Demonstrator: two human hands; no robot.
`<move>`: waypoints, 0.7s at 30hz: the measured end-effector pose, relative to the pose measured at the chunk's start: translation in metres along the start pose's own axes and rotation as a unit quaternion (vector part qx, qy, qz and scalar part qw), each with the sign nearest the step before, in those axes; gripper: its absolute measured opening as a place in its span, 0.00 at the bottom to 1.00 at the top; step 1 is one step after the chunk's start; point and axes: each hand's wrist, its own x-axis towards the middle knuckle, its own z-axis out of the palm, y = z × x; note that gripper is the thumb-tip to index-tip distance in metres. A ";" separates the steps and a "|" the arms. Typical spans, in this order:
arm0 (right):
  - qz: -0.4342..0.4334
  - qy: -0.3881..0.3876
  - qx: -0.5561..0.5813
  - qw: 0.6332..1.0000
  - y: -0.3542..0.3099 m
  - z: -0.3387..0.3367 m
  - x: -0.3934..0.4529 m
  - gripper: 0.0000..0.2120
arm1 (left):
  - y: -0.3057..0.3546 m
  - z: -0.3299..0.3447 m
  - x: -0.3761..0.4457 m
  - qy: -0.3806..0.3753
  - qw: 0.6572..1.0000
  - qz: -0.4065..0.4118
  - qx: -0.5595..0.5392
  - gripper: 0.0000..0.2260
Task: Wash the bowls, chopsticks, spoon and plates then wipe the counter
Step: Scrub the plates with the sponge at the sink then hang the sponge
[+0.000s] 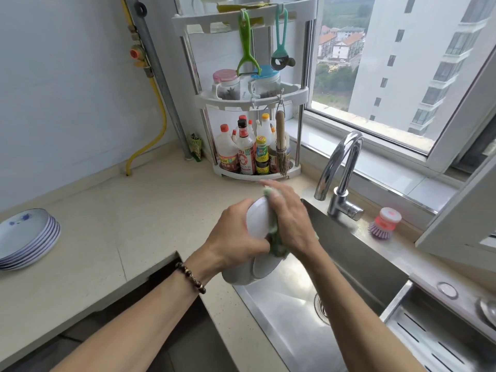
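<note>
L hand [236, 234] grips bowl [257, 218], R hand [291, 218] presses cloth [276, 244]

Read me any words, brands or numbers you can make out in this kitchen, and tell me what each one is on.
None can be read for certain.
Sauce bottles on the bottom tier of the corner rack: printed labels, too small and blurred to read.
Green packet against the wall: print too blurred.
Stack of plates: blue painted pattern, no words.
White bowl between the left hand and right hand: no text visible.
</note>
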 end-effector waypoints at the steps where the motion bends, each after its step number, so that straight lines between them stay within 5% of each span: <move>1: 0.064 0.008 0.079 0.995 0.002 -0.009 0.003 0.22 | 0.000 -0.001 -0.003 -0.002 1.000 0.011 0.003 0.25; 3: 0.154 0.036 0.162 0.974 0.008 -0.017 0.004 0.21 | 0.000 -0.002 -0.007 -0.005 1.000 0.028 0.008 0.29; 7: 0.061 0.079 0.060 0.993 0.007 -0.004 -0.005 0.23 | 0.002 -0.006 -0.004 -0.029 0.998 0.044 0.018 0.32; 13: -0.011 0.093 0.063 0.994 0.013 -0.009 -0.007 0.19 | 0.009 -0.009 -0.001 -0.074 0.992 0.073 0.066 0.27; 21: 0.019 -0.031 0.025 0.999 0.003 -0.012 0.001 0.22 | 0.008 -0.004 0.010 -0.146 0.986 -0.024 0.071 0.26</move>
